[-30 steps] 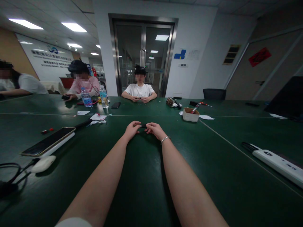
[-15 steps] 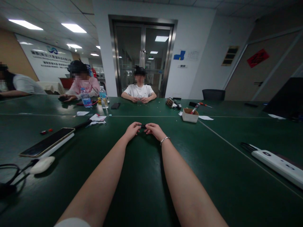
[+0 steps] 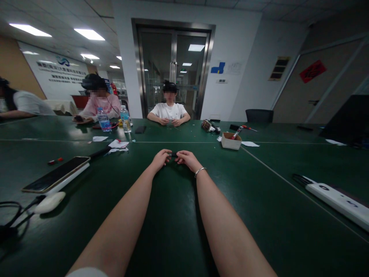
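Both my arms stretch forward over a dark green table [image 3: 178, 215]. My left hand [image 3: 160, 158] and my right hand [image 3: 187, 158] meet at the table's middle, fingers curled and pinched on a small dark object [image 3: 173, 154] held between them. What the object is cannot be made out. A thin silver bracelet [image 3: 200, 170] circles my right wrist. Both hands rest on or just above the tabletop.
A phone on a white slab [image 3: 56, 175] and a white charger with black cables [image 3: 47, 202] lie left. A white power strip [image 3: 336, 198] lies right. A small cardboard box [image 3: 231, 140], two water bottles [image 3: 115, 119], paper scraps and several seated people sit farther back.
My hands have stayed together on the small dark object. The view has drifted slightly; nothing else has visibly moved.
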Demonstrator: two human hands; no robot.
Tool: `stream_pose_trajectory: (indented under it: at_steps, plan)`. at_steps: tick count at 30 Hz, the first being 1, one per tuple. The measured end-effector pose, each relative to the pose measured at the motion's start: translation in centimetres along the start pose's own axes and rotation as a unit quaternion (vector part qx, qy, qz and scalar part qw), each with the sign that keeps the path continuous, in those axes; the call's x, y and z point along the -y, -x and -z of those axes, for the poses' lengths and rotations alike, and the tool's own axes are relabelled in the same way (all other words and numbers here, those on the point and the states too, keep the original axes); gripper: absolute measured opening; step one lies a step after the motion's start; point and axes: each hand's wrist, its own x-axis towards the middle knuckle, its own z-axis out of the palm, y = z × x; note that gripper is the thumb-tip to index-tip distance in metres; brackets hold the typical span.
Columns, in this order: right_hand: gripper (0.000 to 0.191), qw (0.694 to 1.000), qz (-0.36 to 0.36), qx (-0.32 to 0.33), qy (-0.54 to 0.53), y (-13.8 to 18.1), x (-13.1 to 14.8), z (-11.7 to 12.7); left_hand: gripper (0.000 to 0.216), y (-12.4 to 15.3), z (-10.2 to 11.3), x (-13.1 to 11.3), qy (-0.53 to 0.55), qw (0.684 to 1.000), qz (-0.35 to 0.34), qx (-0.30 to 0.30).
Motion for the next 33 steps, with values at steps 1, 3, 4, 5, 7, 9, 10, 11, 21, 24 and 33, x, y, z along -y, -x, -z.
stream_pose_trajectory:
  at_steps: [1, 3, 4, 5, 7, 9, 10, 11, 21, 24, 33]
  plan:
    - [0.004, 1.000, -0.002, 0.000, 0.000, 0.00, 0.01, -0.01, 0.025, -0.01, 0.01, 0.00, 0.000, 1.000, 0.000, 0.004]
    - [0.003, 1.000, -0.005, -0.002, 0.000, -0.01, 0.02, -0.03, 0.026, 0.00, 0.02, 0.02, -0.008, 1.000, -0.006, 0.001]
    - [0.003, 1.000, -0.005, -0.003, 0.000, -0.02, 0.02, -0.04, 0.025, 0.01, 0.02, 0.03, -0.011, 1.000, -0.011, -0.005]
    - [0.003, 1.000, -0.005, -0.004, 0.000, -0.02, 0.02, -0.04, 0.024, 0.02, 0.02, 0.04, -0.011, 1.000, -0.012, -0.012]
    - [0.003, 1.000, -0.003, -0.005, -0.001, -0.02, 0.00, -0.04, 0.025, 0.03, 0.02, 0.02, -0.004, 1.000, -0.006, -0.015]
    - [0.005, 1.000, -0.003, -0.003, 0.000, 0.00, 0.01, -0.02, 0.027, 0.05, 0.02, -0.02, 0.000, 1.000, -0.004, -0.007]
    - [0.005, 1.000, -0.003, -0.002, 0.001, 0.02, 0.02, -0.01, 0.028, 0.06, 0.01, -0.04, -0.002, 1.000, -0.005, -0.004]
    - [0.006, 1.000, -0.003, -0.001, 0.002, 0.04, 0.03, 0.00, 0.028, 0.07, 0.01, -0.07, -0.006, 1.000, -0.006, -0.005]
    - [0.004, 1.000, 0.001, -0.003, 0.000, 0.10, 0.05, -0.05, 0.024, 0.17, -0.09, -0.08, -0.004, 1.000, -0.016, -0.010]
    - [0.005, 1.000, 0.000, -0.002, 0.002, 0.06, 0.06, 0.01, 0.026, 0.16, -0.20, -0.20, -0.004, 1.000, -0.005, -0.003]
    - [0.005, 1.000, -0.002, -0.001, -0.003, 0.00, -0.03, 0.00, 0.025, -0.14, -0.11, 0.26, -0.011, 1.000, -0.013, -0.005]
